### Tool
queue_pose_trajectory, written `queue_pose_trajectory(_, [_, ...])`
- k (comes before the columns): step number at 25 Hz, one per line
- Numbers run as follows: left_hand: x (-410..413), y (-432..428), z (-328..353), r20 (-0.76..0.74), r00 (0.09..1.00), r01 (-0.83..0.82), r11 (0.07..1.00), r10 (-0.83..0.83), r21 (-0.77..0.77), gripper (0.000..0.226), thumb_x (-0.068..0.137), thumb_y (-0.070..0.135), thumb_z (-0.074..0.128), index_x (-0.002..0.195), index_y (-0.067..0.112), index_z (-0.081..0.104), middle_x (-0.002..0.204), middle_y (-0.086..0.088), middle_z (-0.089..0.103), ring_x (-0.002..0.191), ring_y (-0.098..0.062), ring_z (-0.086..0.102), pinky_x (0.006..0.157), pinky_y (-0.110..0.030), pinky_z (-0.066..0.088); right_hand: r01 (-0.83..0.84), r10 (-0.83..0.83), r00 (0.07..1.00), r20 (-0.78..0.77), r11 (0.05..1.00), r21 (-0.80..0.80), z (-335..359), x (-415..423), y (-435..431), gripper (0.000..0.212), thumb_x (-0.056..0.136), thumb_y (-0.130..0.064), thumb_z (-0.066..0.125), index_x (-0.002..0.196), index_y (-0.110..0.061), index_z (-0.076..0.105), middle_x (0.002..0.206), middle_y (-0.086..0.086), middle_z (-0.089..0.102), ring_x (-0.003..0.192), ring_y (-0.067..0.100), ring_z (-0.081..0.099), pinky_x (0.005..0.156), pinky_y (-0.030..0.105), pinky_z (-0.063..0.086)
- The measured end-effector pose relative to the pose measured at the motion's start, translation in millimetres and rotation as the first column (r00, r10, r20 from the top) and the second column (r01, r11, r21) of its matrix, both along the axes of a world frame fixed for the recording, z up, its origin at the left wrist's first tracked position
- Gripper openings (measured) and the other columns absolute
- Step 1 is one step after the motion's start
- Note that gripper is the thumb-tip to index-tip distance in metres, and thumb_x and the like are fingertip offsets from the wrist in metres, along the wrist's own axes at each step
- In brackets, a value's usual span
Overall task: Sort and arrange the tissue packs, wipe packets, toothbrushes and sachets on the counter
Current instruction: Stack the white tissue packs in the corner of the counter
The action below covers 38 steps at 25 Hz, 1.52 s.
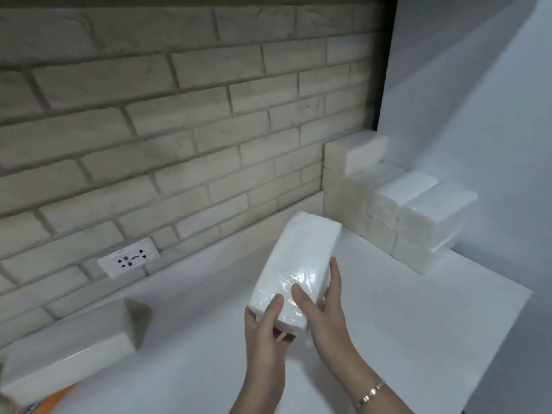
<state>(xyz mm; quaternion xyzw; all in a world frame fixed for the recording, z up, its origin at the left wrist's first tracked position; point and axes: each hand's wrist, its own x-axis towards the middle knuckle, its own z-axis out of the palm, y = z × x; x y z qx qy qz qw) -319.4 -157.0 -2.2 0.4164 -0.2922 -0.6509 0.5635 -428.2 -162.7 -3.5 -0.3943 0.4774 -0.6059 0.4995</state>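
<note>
Your white counter point(418, 324) carries a stepped stack of tissue packs point(418, 216) in its far right corner. Just before it you hold one wrapped tissue pack point(298, 258), its near end clasped between your left hand point(265, 327) and right hand point(325, 312), both thumbs on top.

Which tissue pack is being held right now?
The centre tissue pack, gripped at its near end by left hand and right hand; others sit in the corner stack or far left.

My left hand point(264, 325) and right hand point(325, 309) grip the tissue pack point(298, 252), thumbs on top, fingers probably curled beneath
</note>
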Motion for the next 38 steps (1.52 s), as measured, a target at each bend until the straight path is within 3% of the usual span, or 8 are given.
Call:
queue_pose_trajectory(3, [-37,-36,9,-0.011,1.000,-0.016,1.000,0.016,-0.016,0.054,0.080,0.030,0.073,0.131,0.022,0.059,0.126,-0.008,0.072,0.114,-0.030,0.070,0.100,-0.053,0.052,0.058,-0.069,0.980,-0.187,0.996,-0.068,8,-46,-26,0.095,0.075,-0.063,0.077,0.150,-0.063,0.017,0.155,-0.021,0.036,0.142,-0.002,0.040,0.120,0.042,0.039])
queue_pose_trajectory(8, [-101,-111,22,0.048,0.999,0.008,1.000,-0.009,0.011,0.051,0.086,0.033,0.074,0.128,0.009,0.058,0.117,-0.011,0.074,0.103,-0.025,0.074,0.083,-0.043,0.058,0.098,-0.218,0.808,-0.547,0.966,-0.240,28,-128,-70,0.078,0.083,-0.068,0.059,0.151,-0.057,0.022,0.164,-0.019,0.010,0.154,-0.002,0.004,0.120,0.028,0.021])
queue_pose_trajectory(11, [-140,-154,31,0.087,0.996,0.002,1.000,-0.004,0.026,0.054,0.080,0.042,0.078,0.117,0.010,0.056,0.095,-0.004,0.071,0.086,-0.020,0.072,0.072,-0.036,0.058,0.036,-0.212,0.703,-0.679,0.964,-0.263,36,-175,-99,0.070,0.086,-0.071,0.055,0.150,-0.057,0.030,0.166,-0.016,0.008,0.155,0.002,0.005,0.119,0.029,0.022])
queue_pose_trajectory(16, [-198,-218,41,0.137,0.990,0.039,0.999,-0.042,0.024,0.074,0.067,0.053,0.080,0.125,0.013,0.059,0.095,-0.006,0.062,0.086,-0.025,0.067,0.071,-0.037,0.054,-0.036,-0.158,0.561,-0.812,0.976,-0.215,50,-245,-148,0.068,0.092,-0.063,0.058,0.153,-0.051,0.030,0.167,-0.011,0.019,0.154,0.006,0.013,0.125,0.037,0.025])
queue_pose_trajectory(25, [-243,-291,40,0.156,0.987,0.035,0.996,-0.048,0.081,0.080,0.059,0.061,0.081,0.127,0.023,0.062,0.116,-0.005,0.071,0.097,-0.025,0.069,0.068,-0.033,0.051,-0.065,-0.050,0.456,-0.889,0.994,-0.089,62,-294,-207,0.072,0.093,-0.064,0.055,0.155,-0.052,0.020,0.169,-0.009,0.013,0.155,0.010,0.007,0.123,0.044,0.028])
queue_pose_trajectory(29, [-256,-314,42,0.160,0.980,0.102,0.990,-0.116,0.093,0.081,0.060,0.066,0.080,0.128,0.024,0.062,0.122,-0.002,0.072,0.107,-0.021,0.071,0.078,-0.034,0.057,-0.047,-0.123,0.339,-0.933,0.988,-0.147,63,-300,-228,0.072,0.092,-0.063,0.055,0.154,-0.053,0.021,0.170,-0.007,0.004,0.155,0.015,0.007,0.115,0.046,0.036])
queue_pose_trajectory(32, [-271,-322,47,0.063,0.995,0.080,0.995,-0.083,0.053,0.091,0.068,0.065,0.079,0.143,0.024,0.045,0.136,-0.005,0.061,0.118,-0.021,0.065,0.102,-0.043,0.053,-0.047,-0.121,0.258,-0.959,0.989,-0.137,62,-306,-245,0.071,0.093,-0.065,0.051,0.155,-0.055,0.017,0.170,-0.010,0.005,0.155,0.016,0.012,0.112,0.049,0.039])
queue_pose_trajectory(38, [-309,-306,53,0.315,0.946,-0.078,0.997,0.080,-0.019,0.052,0.088,0.066,0.054,0.123,0.028,0.051,0.133,0.001,0.044,0.121,-0.018,0.049,0.097,-0.038,0.038,0.050,-0.124,0.148,-0.981,0.992,-0.118,60,-318,-279,0.061,0.094,-0.067,0.042,0.150,-0.054,0.023,0.166,-0.012,0.019,0.152,0.017,0.022,0.107,0.053,0.041])
